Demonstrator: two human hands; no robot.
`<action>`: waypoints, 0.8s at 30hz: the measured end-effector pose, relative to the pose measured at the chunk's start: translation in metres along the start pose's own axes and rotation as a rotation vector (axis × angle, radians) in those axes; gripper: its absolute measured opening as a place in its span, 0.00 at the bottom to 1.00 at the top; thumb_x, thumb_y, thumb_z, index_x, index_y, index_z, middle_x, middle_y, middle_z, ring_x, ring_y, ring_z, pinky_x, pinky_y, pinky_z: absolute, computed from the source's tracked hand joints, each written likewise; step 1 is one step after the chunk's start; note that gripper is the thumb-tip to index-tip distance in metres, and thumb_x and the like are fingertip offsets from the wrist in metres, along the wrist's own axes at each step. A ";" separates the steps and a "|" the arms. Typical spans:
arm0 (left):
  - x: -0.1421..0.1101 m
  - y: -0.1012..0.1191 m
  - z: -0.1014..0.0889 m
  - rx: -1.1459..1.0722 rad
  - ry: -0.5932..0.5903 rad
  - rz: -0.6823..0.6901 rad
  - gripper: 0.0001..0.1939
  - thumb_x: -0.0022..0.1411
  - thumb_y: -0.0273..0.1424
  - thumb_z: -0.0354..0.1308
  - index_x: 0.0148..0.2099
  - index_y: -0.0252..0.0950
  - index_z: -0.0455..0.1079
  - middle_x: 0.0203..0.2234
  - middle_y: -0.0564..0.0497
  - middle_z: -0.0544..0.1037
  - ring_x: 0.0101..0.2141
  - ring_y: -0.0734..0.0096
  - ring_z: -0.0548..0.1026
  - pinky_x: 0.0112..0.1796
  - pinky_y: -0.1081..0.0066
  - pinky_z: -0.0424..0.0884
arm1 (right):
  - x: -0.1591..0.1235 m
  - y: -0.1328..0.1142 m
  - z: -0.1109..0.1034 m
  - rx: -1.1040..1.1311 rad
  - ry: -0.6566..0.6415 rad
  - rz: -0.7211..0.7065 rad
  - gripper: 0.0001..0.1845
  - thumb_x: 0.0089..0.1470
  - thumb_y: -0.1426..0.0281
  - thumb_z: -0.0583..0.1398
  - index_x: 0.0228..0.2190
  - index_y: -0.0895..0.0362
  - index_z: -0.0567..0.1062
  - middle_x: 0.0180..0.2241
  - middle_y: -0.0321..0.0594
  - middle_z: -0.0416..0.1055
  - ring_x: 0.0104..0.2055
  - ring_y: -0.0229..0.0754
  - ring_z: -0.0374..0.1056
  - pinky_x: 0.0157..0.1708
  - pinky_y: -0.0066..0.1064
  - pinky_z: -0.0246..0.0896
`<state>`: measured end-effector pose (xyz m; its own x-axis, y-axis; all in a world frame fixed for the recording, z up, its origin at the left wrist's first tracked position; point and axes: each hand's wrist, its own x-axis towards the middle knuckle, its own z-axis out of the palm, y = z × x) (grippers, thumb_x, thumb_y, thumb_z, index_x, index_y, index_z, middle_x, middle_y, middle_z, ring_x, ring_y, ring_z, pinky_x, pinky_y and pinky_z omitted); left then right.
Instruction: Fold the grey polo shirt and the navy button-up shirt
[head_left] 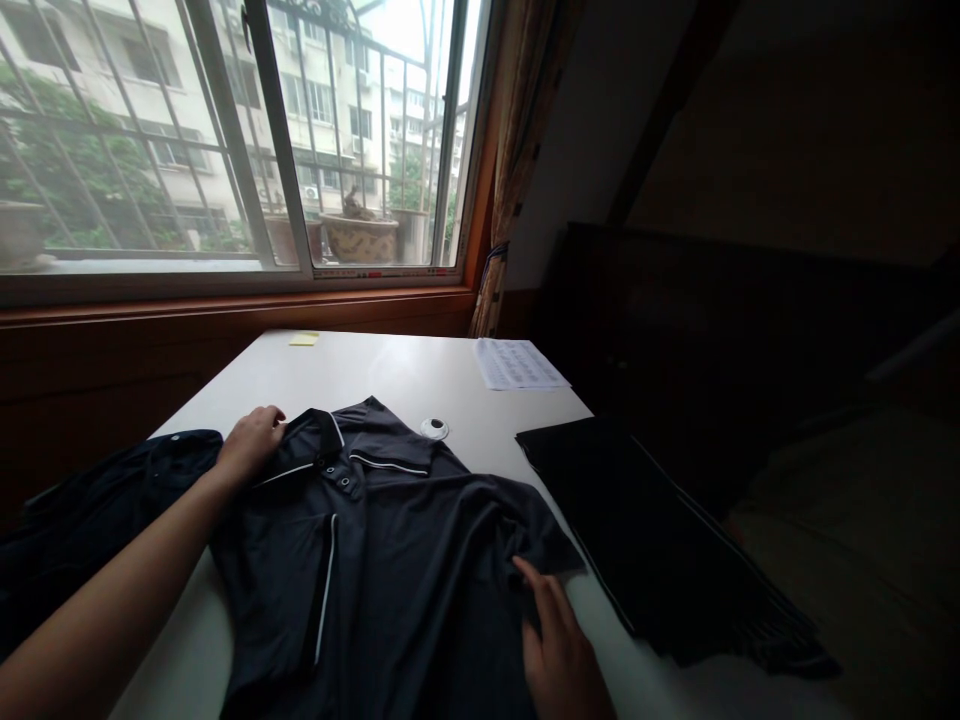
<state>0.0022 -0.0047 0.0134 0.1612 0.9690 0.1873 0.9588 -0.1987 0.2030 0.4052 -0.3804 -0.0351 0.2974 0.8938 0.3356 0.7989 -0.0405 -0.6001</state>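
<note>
A dark grey polo shirt (420,540) with white piping lies front up on the white table (375,365), its collar toward the window. One sleeve is folded in over its chest, and folds run down the body. My left hand (253,442) is at the shoulder beside the collar, fingers curled on the fabric. Over the shirt's right side is my right hand (561,630), its fingers stretched out and thumb apart, fingertips touching the bunched cloth. The shirt's lower end is cut off by the frame.
Dark clothing (112,500) lies at the left table edge. Folded dark trousers or cloth (660,530) hang over the right edge. Printed papers (521,364), a yellow sticky note (304,340) and a small round white object (434,429) are on the table. A window stands behind.
</note>
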 end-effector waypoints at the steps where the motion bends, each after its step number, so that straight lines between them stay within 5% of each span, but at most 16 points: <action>1: -0.007 0.001 -0.005 0.008 0.042 0.040 0.19 0.65 0.38 0.46 0.51 0.33 0.69 0.47 0.37 0.75 0.47 0.49 0.73 0.49 0.57 0.69 | 0.004 0.004 -0.005 0.028 -0.002 0.047 0.28 0.59 0.71 0.50 0.59 0.43 0.65 0.54 0.41 0.72 0.55 0.50 0.72 0.50 0.41 0.71; 4: -0.042 0.002 -0.024 -0.004 0.093 0.302 0.16 0.64 0.33 0.48 0.50 0.37 0.71 0.48 0.41 0.74 0.48 0.51 0.71 0.52 0.56 0.68 | 0.024 0.023 -0.025 0.139 -0.064 0.208 0.28 0.56 0.68 0.51 0.58 0.46 0.67 0.53 0.40 0.75 0.55 0.48 0.72 0.55 0.42 0.67; 7: -0.096 -0.001 -0.043 -0.058 -0.083 0.628 0.17 0.62 0.23 0.48 0.46 0.42 0.74 0.48 0.47 0.75 0.48 0.60 0.72 0.50 0.63 0.71 | 0.046 0.047 -0.048 0.239 -0.139 0.368 0.33 0.50 0.66 0.53 0.58 0.49 0.68 0.48 0.43 0.78 0.53 0.49 0.74 0.54 0.42 0.67; 9: -0.136 -0.007 -0.049 -0.051 -0.188 0.722 0.23 0.60 0.18 0.47 0.48 0.45 0.74 0.49 0.49 0.76 0.49 0.64 0.73 0.50 0.67 0.72 | 0.059 0.060 -0.060 0.310 -0.167 0.446 0.36 0.47 0.64 0.54 0.59 0.51 0.67 0.48 0.45 0.78 0.53 0.50 0.74 0.52 0.42 0.69; 12: -0.184 -0.020 -0.046 0.030 -0.188 0.755 0.35 0.55 0.14 0.47 0.59 0.50 0.70 0.56 0.50 0.73 0.55 0.61 0.71 0.53 0.64 0.71 | 0.071 0.068 -0.068 0.430 -0.211 0.512 0.39 0.45 0.61 0.57 0.61 0.53 0.64 0.51 0.49 0.77 0.54 0.52 0.73 0.47 0.41 0.71; 15: -0.205 -0.028 -0.039 0.127 -0.116 0.773 0.43 0.53 0.12 0.47 0.65 0.54 0.63 0.58 0.51 0.72 0.58 0.57 0.69 0.57 0.57 0.68 | 0.077 0.064 -0.069 0.516 -0.260 0.539 0.41 0.45 0.62 0.59 0.62 0.52 0.62 0.52 0.51 0.75 0.53 0.53 0.74 0.43 0.40 0.72; 19: -0.205 -0.011 -0.040 0.168 -0.112 0.805 0.31 0.58 0.13 0.50 0.56 0.46 0.72 0.51 0.47 0.77 0.52 0.57 0.73 0.55 0.58 0.68 | 0.082 0.052 -0.075 0.601 -0.330 0.584 0.46 0.43 0.63 0.62 0.64 0.50 0.58 0.54 0.53 0.74 0.45 0.53 0.78 0.37 0.38 0.73; 24: -0.226 0.019 -0.046 0.157 -0.266 0.696 0.18 0.56 0.17 0.53 0.43 0.41 0.76 0.41 0.47 0.79 0.41 0.60 0.78 0.44 0.63 0.73 | 0.092 0.053 -0.085 0.535 -0.352 0.571 0.48 0.39 0.66 0.61 0.64 0.50 0.59 0.53 0.53 0.75 0.38 0.52 0.78 0.34 0.38 0.71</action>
<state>-0.0269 -0.2341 0.0196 0.7725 0.6347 -0.0199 0.6344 -0.7727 -0.0201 0.5187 -0.3385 0.0256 0.3287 0.8905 -0.3146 0.1956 -0.3901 -0.8998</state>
